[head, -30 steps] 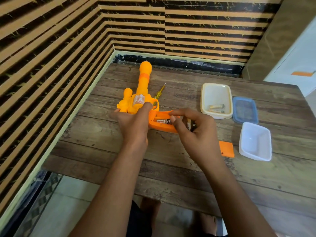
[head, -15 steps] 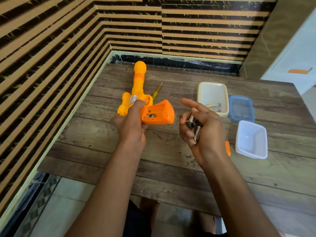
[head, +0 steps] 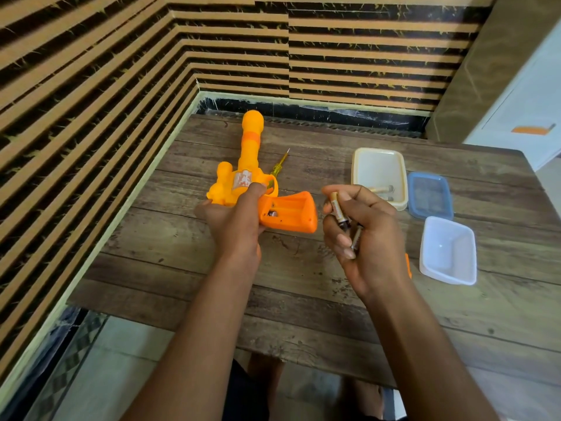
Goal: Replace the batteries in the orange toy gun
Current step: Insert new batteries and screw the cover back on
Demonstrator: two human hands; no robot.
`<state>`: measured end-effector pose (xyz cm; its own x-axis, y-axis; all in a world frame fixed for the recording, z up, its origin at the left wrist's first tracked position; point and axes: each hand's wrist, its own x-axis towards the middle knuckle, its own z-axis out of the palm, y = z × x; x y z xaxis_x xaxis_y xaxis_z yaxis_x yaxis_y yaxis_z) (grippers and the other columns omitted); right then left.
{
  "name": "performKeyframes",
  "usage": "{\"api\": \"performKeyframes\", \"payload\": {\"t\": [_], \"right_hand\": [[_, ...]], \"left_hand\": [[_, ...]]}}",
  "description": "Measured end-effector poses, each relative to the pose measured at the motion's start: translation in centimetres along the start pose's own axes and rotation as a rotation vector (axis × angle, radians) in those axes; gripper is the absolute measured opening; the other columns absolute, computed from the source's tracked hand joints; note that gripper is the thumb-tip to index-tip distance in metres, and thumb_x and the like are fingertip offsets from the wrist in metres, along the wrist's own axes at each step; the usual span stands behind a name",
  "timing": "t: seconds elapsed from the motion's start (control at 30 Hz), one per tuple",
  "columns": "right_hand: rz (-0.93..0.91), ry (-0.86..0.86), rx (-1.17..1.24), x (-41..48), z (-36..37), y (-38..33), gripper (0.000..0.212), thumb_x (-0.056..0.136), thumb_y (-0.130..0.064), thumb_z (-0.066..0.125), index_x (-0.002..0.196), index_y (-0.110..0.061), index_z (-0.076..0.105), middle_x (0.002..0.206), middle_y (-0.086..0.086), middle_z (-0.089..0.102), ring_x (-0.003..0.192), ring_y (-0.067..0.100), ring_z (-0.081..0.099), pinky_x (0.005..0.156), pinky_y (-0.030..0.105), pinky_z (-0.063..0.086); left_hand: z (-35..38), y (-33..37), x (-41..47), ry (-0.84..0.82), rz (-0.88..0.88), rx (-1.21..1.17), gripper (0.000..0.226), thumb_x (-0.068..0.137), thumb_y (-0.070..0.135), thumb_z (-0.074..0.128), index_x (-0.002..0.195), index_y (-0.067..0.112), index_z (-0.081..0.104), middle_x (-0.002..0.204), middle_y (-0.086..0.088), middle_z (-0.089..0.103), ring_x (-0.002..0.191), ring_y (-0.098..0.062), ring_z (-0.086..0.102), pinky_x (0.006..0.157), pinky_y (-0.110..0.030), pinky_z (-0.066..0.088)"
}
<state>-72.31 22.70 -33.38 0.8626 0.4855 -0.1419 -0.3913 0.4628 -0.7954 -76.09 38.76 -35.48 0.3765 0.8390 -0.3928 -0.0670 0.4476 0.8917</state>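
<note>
A person is sitting at a wooden counter [head: 297, 302], working on an orange toy gun [head: 250, 153]. The left hand [head: 235, 221] is gripping the gun's body by the trigger guard, holding it low over the counter's left side with the barrel pointing away. The open battery bay [head: 290, 211] in the handle is facing up and looking almost empty, with something small and metallic showing at its left end. The right hand [head: 367, 238] is hovering just beside the handle, apart from it, fingers curled round 2 batteries [head: 337, 209].

The gun looks to be light, hollow, stiff plastic, so holding the thick body is probably safest. The batteries are small, smooth and likely to roll or slip.

1 second ago the right hand was reaching into the bay, where a battery was sitting. Now that hand is drawn back with the batteries, and the gun is turned so the bay is showing more fully.

Further right are lying a cream tray [head: 362, 161] with 2 more batteries, a blue lid [head: 429, 197] and a white tub [head: 447, 250]. A yellow screwdriver [head: 280, 162] is lying behind the gun.
</note>
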Motion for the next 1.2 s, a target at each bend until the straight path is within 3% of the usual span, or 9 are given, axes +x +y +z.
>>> {"api": "performKeyframes", "payload": {"t": [0.17, 0.27, 0.33, 0.43, 0.63, 0.73, 0.87, 1.03, 1.2], "right_hand": [[-0.201, 0.063, -0.318, -0.1, 0.2, 0.4, 0.004, 0.098, 0.001, 0.063, 0.099, 0.003, 0.067, 0.074, 0.02, 0.063, 0.035, 0.012, 0.036, 0.042, 0.016, 0.028], [-0.287, 0.09, -0.466, -0.1, 0.0, 0.6, 0.008, 0.093, -0.003, 0.073, 0.087, 0.002, 0.07, 0.062, 0.003, 0.066, 0.036, 0.008, 0.042, 0.042, 0.017, 0.032], [-0.356, 0.089, -0.632, -0.2, -0.1, 0.8, 0.009, 0.089, -0.011, 0.08, 0.082, -0.007, 0.075, 0.065, 0.0, 0.071, 0.045, 0.004, 0.052, 0.045, 0.021, 0.037], [-0.414, 0.06, -0.866, -0.3, 0.1, 1.3, 0.012, 0.091, -0.021, 0.08, 0.08, -0.016, 0.078, 0.07, -0.003, 0.073, 0.061, 0.009, 0.065, 0.056, 0.029, 0.047], [-0.563, 0.0, -1.21, -0.3, 0.1, 1.8, 0.016, 0.089, -0.032, 0.081, 0.084, -0.019, 0.075, 0.069, -0.014, 0.062, 0.067, -0.001, 0.057, 0.06, 0.011, 0.037], [-0.569, -0.004, -1.237, -0.3, 0.1, 1.9, 0.025, 0.083, -0.033, 0.087, 0.083, -0.018, 0.068, 0.065, -0.019, 0.05, 0.064, -0.006, 0.053, 0.057, 0.009, 0.035], [-0.594, -0.045, -1.218, -0.2, 0.1, 1.8, 0.027, 0.079, -0.035, 0.088, 0.08, -0.017, 0.069, 0.065, -0.013, 0.056, 0.062, 0.004, 0.052, 0.055, 0.013, 0.035], [-0.616, -0.116, -1.25, -0.4, 0.0, 1.5, 0.027, 0.098, -0.033, 0.066, 0.077, -0.019, 0.073, 0.068, -0.004, 0.057, 0.061, 0.008, 0.05, 0.057, 0.027, 0.035], [-0.571, -0.062, -1.227, -0.6, 0.1, 1.6, 0.013, 0.087, -0.031, 0.082, 0.085, -0.021, 0.074, 0.065, -0.018, 0.054, 0.058, 0.0, 0.053, 0.056, 0.013, 0.035]], "left_hand": [[-0.2, -0.2, 0.1, 0.025, 0.028, 0.05, 0.075, 0.072, 0.014, 0.09, 0.132, 0.011, 0.045, 0.109, -0.006, 0.074, 0.087, -0.019, 0.078, 0.058, -0.035, 0.062], [-0.3, -0.3, 0.2, 0.032, 0.063, 0.093, 0.077, 0.071, 0.013, 0.091, 0.133, 0.012, 0.045, 0.109, -0.005, 0.073, 0.083, -0.018, 0.078, 0.061, -0.045, 0.066], [-0.2, -0.3, 0.2, 0.037, 0.097, 0.136, 0.083, 0.065, 0.02, 0.093, 0.134, 0.015, 0.047, 0.107, -0.004, 0.075, 0.081, -0.018, 0.078, 0.066, -0.054, 0.067], [-0.1, -0.4, -0.1, 0.052, 0.144, 0.209, 0.087, 0.064, 0.022, 0.093, 0.135, 0.017, 0.044, 0.107, 0.0, 0.072, 0.082, -0.017, 0.076, 0.071, -0.054, 0.066], [0.0, -0.5, -0.3, 0.054, 0.186, 0.245, 0.084, 0.072, 0.013, 0.091, 0.136, 0.016, 0.037, 0.102, 0.007, 0.063, 0.08, -0.014, 0.072, 0.072, -0.054, 0.066], [0.0, -0.6, -0.4, 0.055, 0.198, 0.264, 0.085, 0.073, 0.013, 0.09, 0.138, 0.016, 0.035, 0.103, 0.008, 0.062, 0.081, -0.012, 0.071, 0.075, -0.054, 0.066], [-0.1, -0.6, -0.3, 0.056, 0.194, 0.259, 0.087, 0.073, 0.013, 0.09, 0.139, 0.016, 0.034, 0.102, 0.008, 0.061, 0.081, -0.012, 0.07, 0.074, -0.055, 0.065], [0.0, -0.7, -0.1, 0.073, 0.177, 0.256, 0.087, 0.07, 0.015, 0.091, 0.137, 0.018, 0.036, 0.102, 0.006, 0.064, 0.081, -0.016, 0.072, 0.072, -0.056, 0.066], [0.0, -0.8, 0.1, 0.083, 0.18, 0.252, 0.089, 0.065, 0.019, 0.091, 0.135, 0.02, 0.037, 0.103, 0.005, 0.066, 0.084, -0.021, 0.074, 0.073, -0.057, 0.065]]}}
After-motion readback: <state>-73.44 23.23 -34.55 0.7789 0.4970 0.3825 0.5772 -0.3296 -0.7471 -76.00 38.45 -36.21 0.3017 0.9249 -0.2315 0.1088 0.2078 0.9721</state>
